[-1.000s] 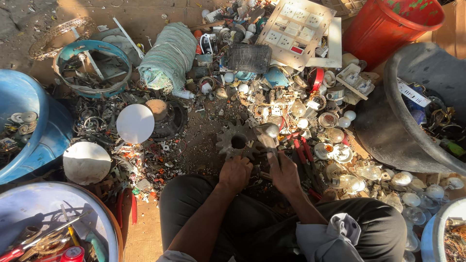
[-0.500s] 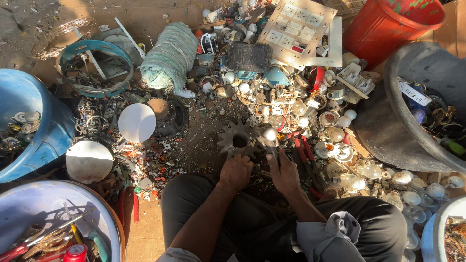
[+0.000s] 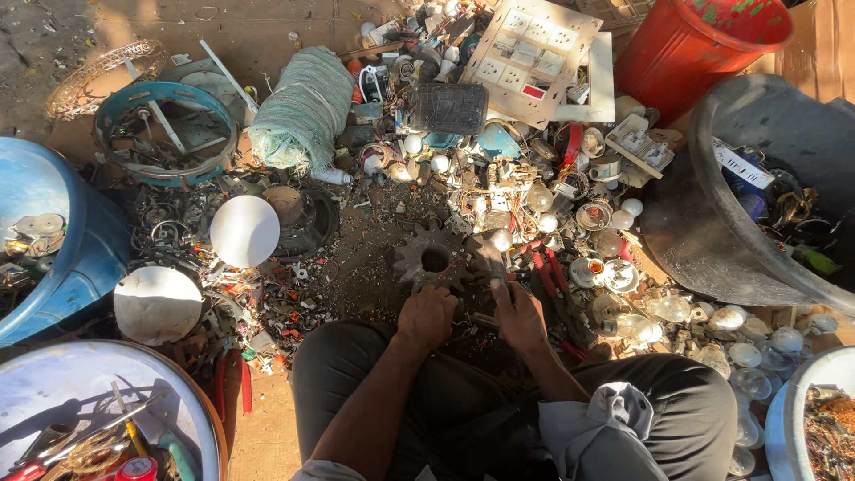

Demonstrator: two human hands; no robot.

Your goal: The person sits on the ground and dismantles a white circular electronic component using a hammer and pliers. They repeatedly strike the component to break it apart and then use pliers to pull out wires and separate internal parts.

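Observation:
I sit on the ground among scrap. My left hand point(image 3: 427, 313) is closed on a small piece of scrap just below a rusty toothed gear wheel point(image 3: 434, 259) that lies flat on the dirt. My right hand point(image 3: 521, 313) grips the handle of a hammer point(image 3: 492, 254), whose metal head rests beside the gear's right edge. What the left hand holds is hidden by its fingers. Red-handled pliers point(image 3: 557, 281) lie just right of my right hand.
A heap of bulb parts, sockets and a white switch panel point(image 3: 534, 53) spreads ahead. A black tub point(image 3: 712, 240) and a red bucket point(image 3: 695, 44) stand at right, blue tubs point(image 3: 80, 258) at left, two white domes point(image 3: 245, 232) near them.
Both hands have stayed by the gear with only slight shifts; the hammer head remains beside the gear's right edge.

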